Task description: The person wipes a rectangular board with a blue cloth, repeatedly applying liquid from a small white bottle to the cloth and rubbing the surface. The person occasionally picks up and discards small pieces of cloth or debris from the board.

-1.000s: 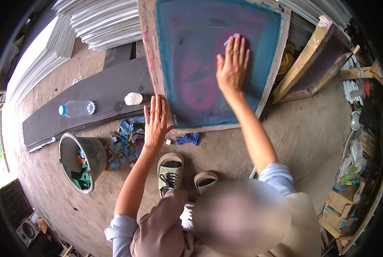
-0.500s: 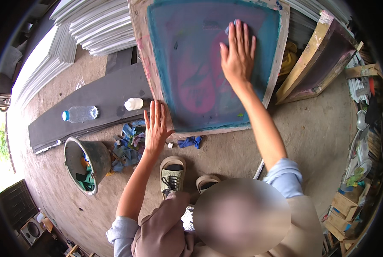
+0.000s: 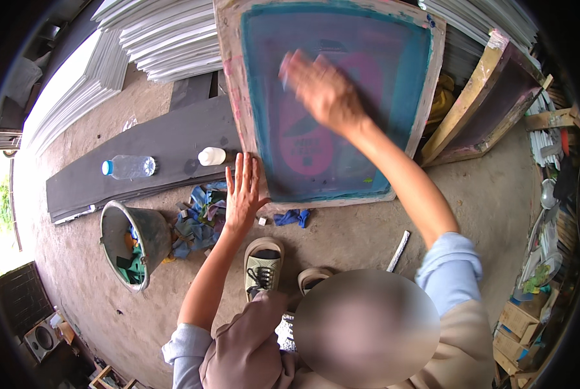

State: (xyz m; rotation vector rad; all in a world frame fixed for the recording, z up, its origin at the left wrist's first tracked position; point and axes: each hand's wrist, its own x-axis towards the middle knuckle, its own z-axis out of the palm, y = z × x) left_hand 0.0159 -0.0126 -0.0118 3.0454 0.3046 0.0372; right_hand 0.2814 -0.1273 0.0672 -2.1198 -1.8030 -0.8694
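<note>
Reaching over the upper left part of a blue-violet mesh screen point(image 3: 377, 146), the right hand point(image 3: 329, 94) covers most of a small pale cloth point(image 3: 284, 82). Its fingers are extended but blurred, so I cannot tell whether they grip the cloth or only press it. The screen's pale wooden frame point(image 3: 426, 117) has its lower edge close to the floor point(image 3: 342, 236). At the frame's lower left corner, the left hand point(image 3: 241, 201) lies with straight fingers, thumb spread apart, gripping nothing. A white bottle point(image 3: 211, 155) lies near the right end of the dark boards point(image 3: 170, 162), with a clear bottle point(image 3: 132, 166) to its left. On the floor below the boards, a bucket point(image 3: 155, 236) leans beside a heap of rags point(image 3: 196, 227).
</note>
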